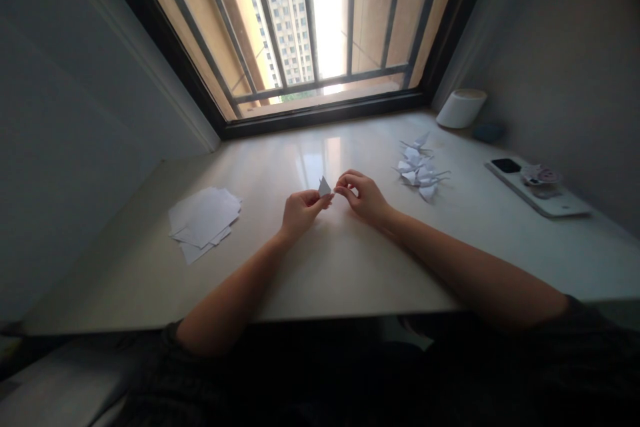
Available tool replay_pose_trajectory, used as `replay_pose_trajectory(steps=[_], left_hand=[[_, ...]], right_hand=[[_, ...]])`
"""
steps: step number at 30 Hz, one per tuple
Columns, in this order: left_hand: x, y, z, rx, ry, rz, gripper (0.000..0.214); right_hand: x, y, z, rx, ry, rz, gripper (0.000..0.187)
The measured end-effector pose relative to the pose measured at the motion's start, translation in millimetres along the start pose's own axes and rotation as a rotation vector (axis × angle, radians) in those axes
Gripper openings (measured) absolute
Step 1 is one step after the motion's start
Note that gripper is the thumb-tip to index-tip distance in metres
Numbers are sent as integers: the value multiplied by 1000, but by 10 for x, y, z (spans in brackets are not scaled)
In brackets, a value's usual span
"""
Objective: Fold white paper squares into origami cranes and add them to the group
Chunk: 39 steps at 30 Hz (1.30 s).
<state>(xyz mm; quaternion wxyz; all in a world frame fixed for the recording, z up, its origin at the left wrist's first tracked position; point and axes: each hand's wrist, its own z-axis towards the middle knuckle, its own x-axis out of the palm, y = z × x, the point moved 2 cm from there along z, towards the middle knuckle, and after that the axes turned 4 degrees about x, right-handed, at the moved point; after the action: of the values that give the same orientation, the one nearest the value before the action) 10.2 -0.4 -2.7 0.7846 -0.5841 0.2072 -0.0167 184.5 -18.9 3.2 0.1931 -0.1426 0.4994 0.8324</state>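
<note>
A small piece of folded white paper [324, 187] with a pointed top is pinched in my left hand [301, 211], between thumb and fingers, just above the table. My right hand [365, 198] is closed in a pinch at the right end of this paper, its fingertips almost meeting the left thumb. The narrow bit between the right fingertips is mostly hidden. Several folded paper cranes [419, 167] lie in a cluster beyond my right hand. Left of my left hand rests a loose stack of white paper sheets [205, 217].
A phone [540, 190] with a round grip on its back lies at the right. A white cylindrical object [461, 109] stands in the back right corner, beside a dark rounded object [489, 131]. A barred window [320, 97] borders the white tabletop [340, 273] at the back.
</note>
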Motion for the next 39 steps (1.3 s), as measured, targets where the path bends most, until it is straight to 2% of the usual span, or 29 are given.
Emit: replay_pose_trajectory(steps=[5, 8, 13, 19, 23, 29, 34, 39], left_hand=[[-18, -14, 23, -88, -31, -100, 37], [-20, -22, 23, -97, -28, -108, 36], [-16, 8, 9, -52, -2, -64, 37], [-5, -2, 15, -4, 39, 4, 36], [-1, -19, 27, -3, 45, 5, 36], [3, -38, 17, -22, 28, -39, 36], [-11, -41, 19, -66, 9, -119, 38], [-40, -12, 41, -48, -10, -88, 34]], right_hand=[[-23, -50, 17, 191, -66, 167, 28], [-37, -71, 23, 248, -70, 225, 31], [-5, -63, 7, 225, 6, 230, 26], [15, -8, -13, 80, -56, 62, 22], [13, 25, -2, 40, -65, 11, 21], [-14, 32, -10, 40, -88, 78, 26], [9, -19, -29, 123, -86, 131, 28], [62, -30, -33, 159, -60, 216, 31]])
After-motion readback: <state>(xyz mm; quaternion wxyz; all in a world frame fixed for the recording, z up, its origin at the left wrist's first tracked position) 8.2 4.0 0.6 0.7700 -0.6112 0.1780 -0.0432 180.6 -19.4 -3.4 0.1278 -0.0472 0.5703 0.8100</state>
